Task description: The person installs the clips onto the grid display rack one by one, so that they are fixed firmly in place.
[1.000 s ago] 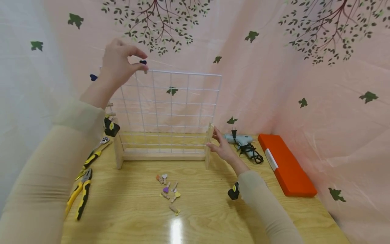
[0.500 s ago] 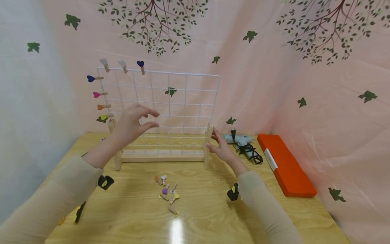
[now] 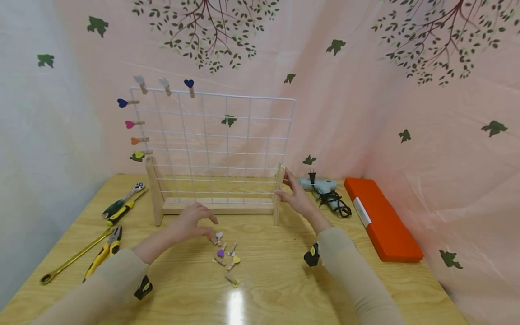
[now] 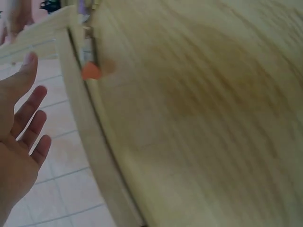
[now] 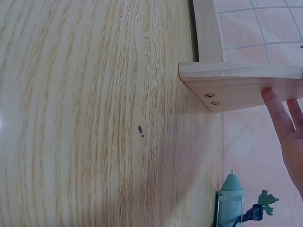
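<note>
A white wire grid (image 3: pixel 248 96) stands upright in a wooden stand (image 3: pixel 219 210). Clipped to its top wire are two white-heart clothespins and a navy-heart clothespin (image 3: pixel 189 85); several more line its left edge. My left hand (image 3: pixel 188 223) reaches low in front of the stand, thumb and fingers apart and holding nothing. Its thumb is nearest a mini clothespin with an orange heart (image 4: pixel 91 71), in the loose pile (image 3: pixel 231 253). My right hand (image 3: pixel 298 197) rests its fingertips on the outer face of the stand's right post (image 5: pixel 241 87).
Pliers (image 3: pixel 106 250), a gold wrench (image 3: pixel 77 256), a yellow-black screwdriver (image 3: pixel 122 212) and a ratchet (image 3: pixel 123 202) lie at left. A glue gun (image 3: pixel 322 185) with bundled cord and a red box (image 3: pixel 382 221) are at right. A printed cloth hangs behind.
My left hand has let go of the navy-heart clothespin, now on the top wire, and come down past the grid to the loose pile. My right hand stays at the post.
</note>
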{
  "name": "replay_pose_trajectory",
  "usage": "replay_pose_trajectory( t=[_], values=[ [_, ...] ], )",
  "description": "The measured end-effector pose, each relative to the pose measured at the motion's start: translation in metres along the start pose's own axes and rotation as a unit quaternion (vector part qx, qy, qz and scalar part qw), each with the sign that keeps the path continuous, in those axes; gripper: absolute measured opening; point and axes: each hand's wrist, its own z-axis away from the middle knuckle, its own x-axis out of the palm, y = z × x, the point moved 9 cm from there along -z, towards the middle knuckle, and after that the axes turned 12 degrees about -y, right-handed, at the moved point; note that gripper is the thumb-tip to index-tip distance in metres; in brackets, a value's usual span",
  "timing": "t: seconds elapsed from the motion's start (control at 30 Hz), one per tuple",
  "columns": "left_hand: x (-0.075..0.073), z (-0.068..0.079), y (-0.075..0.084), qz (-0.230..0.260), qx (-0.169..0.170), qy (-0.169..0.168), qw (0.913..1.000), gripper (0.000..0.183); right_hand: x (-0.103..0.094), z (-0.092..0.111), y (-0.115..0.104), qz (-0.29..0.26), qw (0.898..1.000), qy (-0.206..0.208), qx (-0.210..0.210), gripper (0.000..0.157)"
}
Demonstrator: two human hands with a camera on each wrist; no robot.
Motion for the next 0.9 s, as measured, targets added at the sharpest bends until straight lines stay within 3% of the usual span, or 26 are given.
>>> replay_pose_trajectory(
  t=[0.17,0.27,0.57,0.67,0.77,0.9],
  values=[
    [0.03,0.001,-0.012,0.032,-0.01,-0.082,0.9961,0.03,0.0,0.001,-0.001,-0.002,1.0,0.002,0.0,0.075],
    [0.037,-0.001,-0.016,0.022,-0.007,-0.094,0.9953,0.025,0.0,0.001,-0.001,0.002,1.0,0.002,0.004,0.076],
    [0.048,-0.002,-0.021,0.071,0.001,-0.121,0.9901,0.008,0.002,0.0,0.001,0.006,1.0,-0.003,0.017,0.076],
    [0.039,-0.001,-0.017,0.089,0.032,-0.097,0.9908,0.006,0.004,0.0,0.001,0.007,1.0,-0.006,0.017,0.076],
    [0.022,-0.001,-0.011,0.112,0.05,-0.075,0.9896,0.005,0.004,0.0,0.0,0.006,1.0,-0.006,0.016,0.077],
    [-0.011,-0.007,-0.009,0.136,-0.004,-0.066,0.9885,0.004,0.002,0.001,-0.002,0.008,1.0,-0.001,0.014,0.077]
  ],
)
